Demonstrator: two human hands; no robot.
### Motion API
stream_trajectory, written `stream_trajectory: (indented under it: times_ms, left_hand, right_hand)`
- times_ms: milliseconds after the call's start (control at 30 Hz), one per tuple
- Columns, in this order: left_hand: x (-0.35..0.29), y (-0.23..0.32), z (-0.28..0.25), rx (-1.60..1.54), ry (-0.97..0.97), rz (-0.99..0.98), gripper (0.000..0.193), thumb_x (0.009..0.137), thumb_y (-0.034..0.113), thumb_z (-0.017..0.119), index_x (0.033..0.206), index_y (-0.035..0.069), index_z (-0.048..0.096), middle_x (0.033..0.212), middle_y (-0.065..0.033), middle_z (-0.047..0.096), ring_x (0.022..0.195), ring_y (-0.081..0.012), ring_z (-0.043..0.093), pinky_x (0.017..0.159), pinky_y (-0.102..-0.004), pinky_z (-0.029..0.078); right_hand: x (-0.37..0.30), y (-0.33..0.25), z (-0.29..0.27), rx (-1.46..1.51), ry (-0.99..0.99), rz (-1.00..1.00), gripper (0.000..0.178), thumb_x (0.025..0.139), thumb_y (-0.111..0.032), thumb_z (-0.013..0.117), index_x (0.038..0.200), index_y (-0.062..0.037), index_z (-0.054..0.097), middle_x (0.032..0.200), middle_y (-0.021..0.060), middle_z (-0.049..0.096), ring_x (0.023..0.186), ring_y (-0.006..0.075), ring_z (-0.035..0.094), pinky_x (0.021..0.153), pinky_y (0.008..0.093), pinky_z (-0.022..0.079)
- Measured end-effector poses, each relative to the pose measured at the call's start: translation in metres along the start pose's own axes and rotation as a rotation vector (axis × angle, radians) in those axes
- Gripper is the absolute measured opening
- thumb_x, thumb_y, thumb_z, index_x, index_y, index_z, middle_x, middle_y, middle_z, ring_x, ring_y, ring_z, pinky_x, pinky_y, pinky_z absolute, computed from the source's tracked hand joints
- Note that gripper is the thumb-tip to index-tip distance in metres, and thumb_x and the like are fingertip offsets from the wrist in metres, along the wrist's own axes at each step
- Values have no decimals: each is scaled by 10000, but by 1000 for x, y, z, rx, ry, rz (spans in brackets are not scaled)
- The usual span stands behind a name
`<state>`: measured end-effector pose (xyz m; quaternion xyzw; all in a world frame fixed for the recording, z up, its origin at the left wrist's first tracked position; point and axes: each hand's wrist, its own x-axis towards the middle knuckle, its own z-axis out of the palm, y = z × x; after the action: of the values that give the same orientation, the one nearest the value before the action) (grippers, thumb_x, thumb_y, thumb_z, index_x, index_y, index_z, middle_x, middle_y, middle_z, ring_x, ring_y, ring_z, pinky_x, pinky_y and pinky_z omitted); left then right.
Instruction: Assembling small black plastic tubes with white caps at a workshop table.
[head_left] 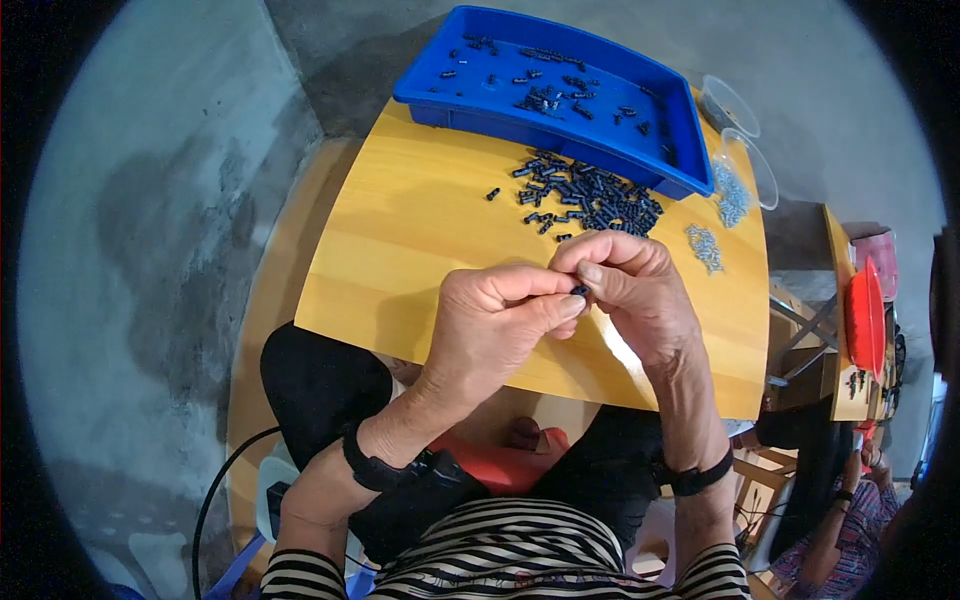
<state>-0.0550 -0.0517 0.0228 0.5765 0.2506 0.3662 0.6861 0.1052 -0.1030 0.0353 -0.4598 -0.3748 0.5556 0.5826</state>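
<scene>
My left hand (pixel 492 325) pinches a small black cylindrical part (pixel 580 291) between thumb and fingers above the near half of the table. My right hand (pixel 640 290) meets it there, its thumb and forefinger pressed together right at that part; whatever they grip is too small or too covered to name. Just beyond my fingertips lies a pile of similar black parts (pixel 600 195), with one loose part (pixel 493 194) off to its left. To the right of the pile is a little heap of small silvery pieces, likely screws (pixel 704 248).
A blue tray (pixel 425 112) with scattered black parts stands along the table's (pixel 400 220) far side. Clear plastic tubs (pixel 765 180) sit at the right edge, silvery pieces (pixel 733 195) by one. Farther right are a red basin (pixel 865 318) on another table and another person's arm (pixel 825 545).
</scene>
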Motion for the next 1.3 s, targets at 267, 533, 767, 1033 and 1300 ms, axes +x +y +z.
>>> stream_trajectory:
  times_ms: [267,533,767,1033,1300]
  left_hand:
    - [-1,9,-4,-124,-89,-174,172,864,48,606,1002,-44,655,880,-113,687,748,-132,670,678,-219,543]
    - [4,11,-6,-122,-124,-256,211,871,51,590,1019,-96,620,932,-185,664,815,-197,665,725,-286,565]
    - [4,0,-5,-130,-127,-258,198,836,32,636,1004,-73,639,929,-149,671,797,-158,654,705,-254,554]
    - [6,-10,-3,13,-84,-123,127,798,57,694,896,-23,688,748,-86,673,656,-93,626,590,-219,518]
    - [8,-9,-3,357,-45,325,139,721,30,740,855,33,703,745,-48,617,686,-121,595,592,-253,477]
  right_hand:
    - [7,-6,-11,7,-80,51,131,828,-112,657,898,-3,677,791,59,668,669,104,605,632,238,502]
    - [11,-5,-15,-50,-90,54,129,829,-113,658,895,-4,680,795,54,666,676,106,602,631,234,504]
    - [10,-4,-14,-89,-91,71,121,822,-94,658,904,-7,678,795,52,663,685,102,598,632,234,498]
    - [7,-7,-8,-232,-73,55,131,824,-82,653,930,-6,671,807,29,653,709,87,580,648,225,473]
    - [-4,-17,-4,-313,-50,31,297,856,-261,641,1017,-11,635,875,7,636,771,75,554,676,222,453]
